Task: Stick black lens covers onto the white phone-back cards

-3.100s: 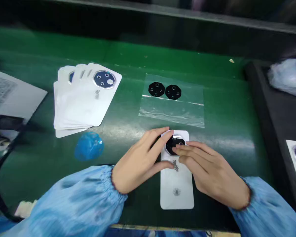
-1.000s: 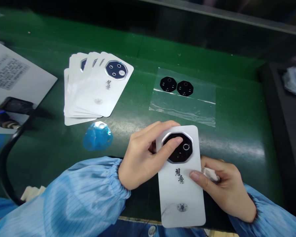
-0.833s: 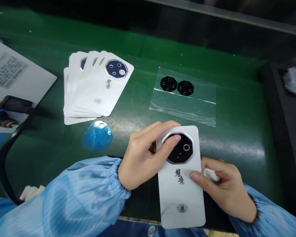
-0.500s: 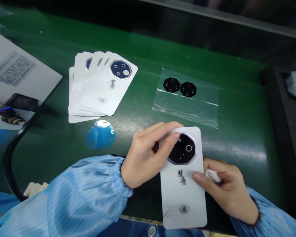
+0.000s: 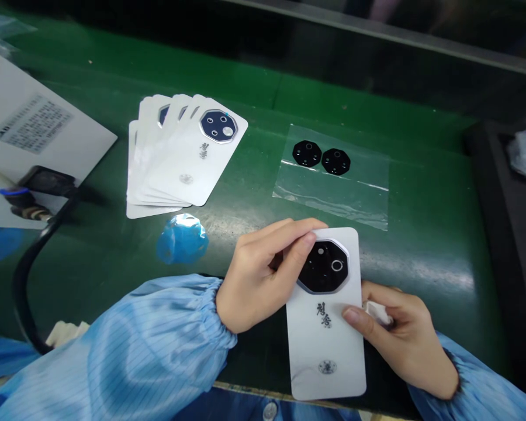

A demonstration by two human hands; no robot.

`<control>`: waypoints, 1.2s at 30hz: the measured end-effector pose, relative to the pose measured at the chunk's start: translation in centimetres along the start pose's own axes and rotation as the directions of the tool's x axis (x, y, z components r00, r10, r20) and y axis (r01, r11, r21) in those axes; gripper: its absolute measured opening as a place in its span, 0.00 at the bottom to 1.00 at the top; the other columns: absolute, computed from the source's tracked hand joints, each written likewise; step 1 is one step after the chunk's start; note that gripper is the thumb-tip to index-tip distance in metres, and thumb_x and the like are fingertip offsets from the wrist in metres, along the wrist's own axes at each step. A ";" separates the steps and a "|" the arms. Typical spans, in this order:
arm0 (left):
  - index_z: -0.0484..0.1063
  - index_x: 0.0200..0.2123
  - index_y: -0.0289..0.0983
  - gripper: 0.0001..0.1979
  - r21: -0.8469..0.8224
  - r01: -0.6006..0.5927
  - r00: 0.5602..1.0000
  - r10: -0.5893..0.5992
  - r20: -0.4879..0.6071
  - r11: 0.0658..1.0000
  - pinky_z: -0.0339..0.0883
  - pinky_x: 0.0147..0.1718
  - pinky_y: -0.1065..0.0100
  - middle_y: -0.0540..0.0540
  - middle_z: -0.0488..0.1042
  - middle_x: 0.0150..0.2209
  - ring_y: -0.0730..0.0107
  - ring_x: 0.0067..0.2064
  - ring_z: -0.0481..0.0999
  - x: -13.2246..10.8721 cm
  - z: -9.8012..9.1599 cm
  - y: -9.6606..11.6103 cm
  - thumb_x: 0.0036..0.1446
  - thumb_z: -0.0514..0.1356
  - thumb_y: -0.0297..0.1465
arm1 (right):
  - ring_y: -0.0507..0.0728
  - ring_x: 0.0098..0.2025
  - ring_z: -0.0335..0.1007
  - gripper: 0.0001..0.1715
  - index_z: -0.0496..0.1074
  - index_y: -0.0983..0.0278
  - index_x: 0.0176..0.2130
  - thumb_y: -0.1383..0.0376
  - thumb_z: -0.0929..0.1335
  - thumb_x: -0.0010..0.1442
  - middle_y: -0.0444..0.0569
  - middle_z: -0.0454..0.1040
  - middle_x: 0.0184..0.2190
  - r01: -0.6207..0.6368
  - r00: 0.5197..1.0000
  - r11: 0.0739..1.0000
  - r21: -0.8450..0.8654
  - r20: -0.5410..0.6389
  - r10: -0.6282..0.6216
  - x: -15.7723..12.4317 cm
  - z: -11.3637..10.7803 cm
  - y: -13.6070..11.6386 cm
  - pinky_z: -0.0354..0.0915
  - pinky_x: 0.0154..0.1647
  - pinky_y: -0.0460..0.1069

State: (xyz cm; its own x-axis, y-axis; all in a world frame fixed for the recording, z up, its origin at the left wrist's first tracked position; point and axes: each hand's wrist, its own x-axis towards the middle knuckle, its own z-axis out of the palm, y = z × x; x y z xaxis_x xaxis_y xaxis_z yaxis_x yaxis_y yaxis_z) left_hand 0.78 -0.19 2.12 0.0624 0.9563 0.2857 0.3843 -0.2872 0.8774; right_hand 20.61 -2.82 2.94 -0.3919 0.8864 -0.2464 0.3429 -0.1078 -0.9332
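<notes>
The white panel [image 5: 326, 345] over the near edge of the bench [image 5: 254, 199] looks light, stiff and probably slick to me, best taken by its rims, where the left hand [image 5: 256, 283] pinches an upper corner and the right hand [image 5: 403, 330], cradling a crumpled wad [image 5: 378, 313], clasps the side.

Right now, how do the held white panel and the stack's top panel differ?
The held panel is in the left hand and right hand; the top panel lies on the fanned stack. The held panel's octagon is black, the top panel's dark blue. The held panel runs nearly straight up the picture; the top panel slants right. Both are white with rounded corners and dark markings.
</notes>
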 end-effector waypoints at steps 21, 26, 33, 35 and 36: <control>0.78 0.39 0.35 0.09 0.000 0.006 1.000 -0.006 -0.029 1.000 0.62 0.18 0.74 0.49 0.79 0.30 0.79 0.23 0.69 0.1 -0.1 0.2 0.62 0.57 0.24 | 0.47 0.17 0.58 0.15 0.70 0.63 0.25 0.60 0.68 0.61 0.41 0.67 0.17 -0.003 1.000 1.000 -0.023 0.008 0.004 0.1 -0.1 0.2 0.54 0.15 0.42; 0.77 0.39 0.33 0.08 -0.021 -0.016 0.999 0.015 -0.034 1.000 0.62 0.18 0.75 0.49 0.78 0.29 0.80 0.23 0.68 0.2 0.0 0.1 0.62 0.57 0.23 | 0.47 0.17 0.58 0.15 0.70 0.63 0.24 0.59 0.69 0.61 0.41 0.68 0.16 -0.017 1.000 0.999 -0.027 -0.005 0.017 0.0 0.0 0.2 0.54 0.15 0.41; 0.77 0.40 0.31 0.08 -0.042 -0.044 0.998 0.042 -0.046 0.998 0.64 0.20 0.76 0.48 0.78 0.29 0.81 0.23 0.69 0.1 -0.1 0.2 0.62 0.58 0.23 | 0.47 0.18 0.59 0.15 0.71 0.62 0.25 0.59 0.69 0.60 0.40 0.68 0.17 -0.040 0.999 0.998 -0.057 -0.018 0.039 -0.2 -0.1 0.4 0.56 0.17 0.41; 0.77 0.40 0.31 0.08 -0.041 -0.053 0.997 0.051 -0.050 0.998 0.64 0.19 0.76 0.47 0.78 0.29 0.81 0.23 0.69 0.1 -0.2 0.2 0.62 0.58 0.23 | 0.47 0.18 0.60 0.15 0.71 0.62 0.25 0.59 0.69 0.60 0.40 0.68 0.17 -0.039 0.999 0.998 -0.056 -0.022 0.037 -0.3 -0.1 0.4 0.56 0.17 0.41; 0.77 0.40 0.31 0.08 -0.041 -0.055 0.997 0.053 -0.051 0.998 0.64 0.19 0.76 0.47 0.78 0.29 0.81 0.23 0.69 0.1 -0.2 0.2 0.62 0.58 0.23 | 0.47 0.18 0.60 0.14 0.71 0.62 0.25 0.59 0.69 0.60 0.40 0.69 0.17 -0.038 0.999 0.998 -0.056 -0.018 0.037 -0.3 -0.1 0.4 0.56 0.18 0.40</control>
State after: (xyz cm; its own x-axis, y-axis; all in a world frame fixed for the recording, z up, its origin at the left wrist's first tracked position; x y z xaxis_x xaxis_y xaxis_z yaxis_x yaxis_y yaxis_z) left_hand 0.70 -0.19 2.42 0.0360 0.9357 0.3509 0.3422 -0.3414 0.8754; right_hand 20.96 -3.07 2.63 -0.3638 0.8897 -0.2758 0.4044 -0.1158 -0.9072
